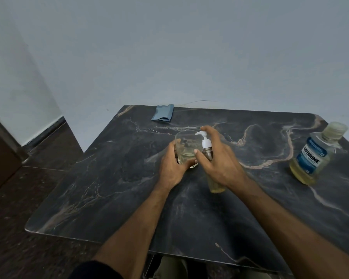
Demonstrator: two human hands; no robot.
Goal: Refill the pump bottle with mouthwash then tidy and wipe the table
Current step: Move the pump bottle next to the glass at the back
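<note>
The slim clear pump bottle (212,164) with its white pump fitted already holds yellow liquid in the right hand (220,158), the left hand (172,166) clasping a clear glass tumbler (186,151) just beside it, so tidying and wiping with the folded blue cloth (163,113) beyond the bottle seem left.

Black marble table (129,198) (tan veins), blue cloth (162,112), yellow mouthwash bottle (314,154), white pump (205,140)
</note>
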